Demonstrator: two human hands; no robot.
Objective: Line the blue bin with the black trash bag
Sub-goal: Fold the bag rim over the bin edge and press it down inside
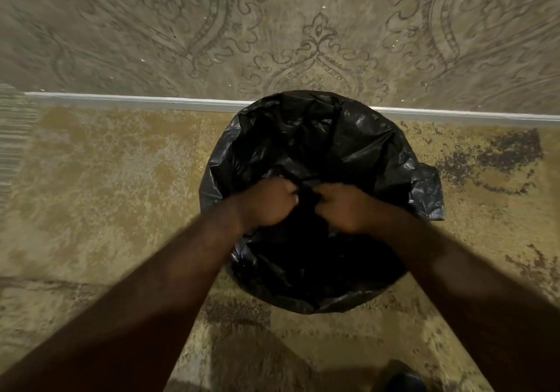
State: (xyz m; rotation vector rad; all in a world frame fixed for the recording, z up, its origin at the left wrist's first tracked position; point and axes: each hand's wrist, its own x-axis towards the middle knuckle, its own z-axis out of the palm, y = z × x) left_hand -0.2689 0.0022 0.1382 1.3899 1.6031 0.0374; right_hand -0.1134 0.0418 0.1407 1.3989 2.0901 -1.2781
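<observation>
From the head camera, the black trash bag (357,137) was draped over a round bin standing on the patterned carpet (106,179) close to the metal floor strip (136,101); the bag hid the bin's blue wall entirely. The left hand (266,204) and right hand (345,207) were both closed on a bunch of bag plastic near the middle of the opening. Pulling that bunch hard could, I judged, drag the far edge off the rim or tear the thin film, leaving the bin unlined.
</observation>
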